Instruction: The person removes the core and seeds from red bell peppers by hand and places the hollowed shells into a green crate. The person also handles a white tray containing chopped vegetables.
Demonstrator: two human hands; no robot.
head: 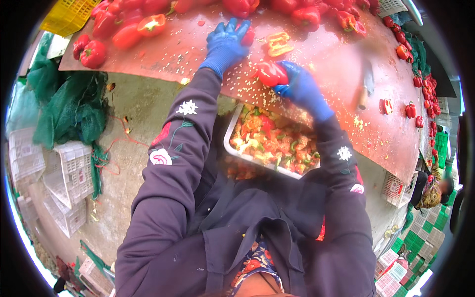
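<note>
Both hands wear blue knitted gloves. My left hand (227,44) is palm down over the red tabletop (178,55), its thumb and forefinger around a red bell pepper (248,37) that it partly covers. In my right hand (300,84) is another red bell pepper (272,73), held just above the near part of the table. A cut-open pepper half (278,43), pale inner side up, lies between and beyond the hands. Pale seeds are strewn around them. Below the table edge, a white tub (231,139) holds pepper cores and green stems (274,137).
Many red bell peppers (306,18) are heaped along the far side. A knife (365,85) with a wooden handle lies at right, near a cut pepper piece (387,106). White plastic crates (74,170) and green netting (70,107) stand left. Another person (432,189) is at far right.
</note>
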